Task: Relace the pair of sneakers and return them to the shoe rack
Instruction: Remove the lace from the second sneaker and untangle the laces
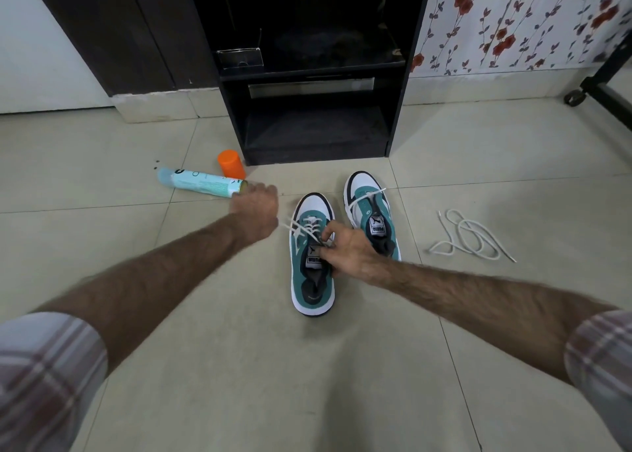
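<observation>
Head view: one camera, looking down at a tiled floor [171, 137].
Left sneaker: the teal-and-white left sneaker [313, 280] stands at frame centre, toe pointing up the frame, with a white lace [306, 227] crossed through its lower eyelets.
Right sneaker: the matching right sneaker [371, 208] stands just beside it, slightly higher and to the right; one white lace strand [367, 195] runs across its front eyelets.
Loose lace: a spare white lace [470, 237] lies coiled on the tiles right of centre, apart from both shoes.
Right hand: the right hand [349, 249] rests on the left sneaker's tongue, fingers curled and pinching the lace near the upper eyelets.
Left hand: the left hand [254, 212] sits left of the shoe, blurred; its fingers look curled, with lace strands running from the shoe to it, so it seems to be gripping the lace, though the blur leaves that unsure.
Shoe rack: the black shoe rack [398, 85] stands at top centre against the wall, its lower shelf just above the shoes in the frame.
Spray can: a pale blue spray can [198, 183] lies on its side, left of centre.
Orange cap: an orange cap [232, 163] stands upright just above the can.
Sleeves: plaid sleeves [44, 376] show at both lower corners.
</observation>
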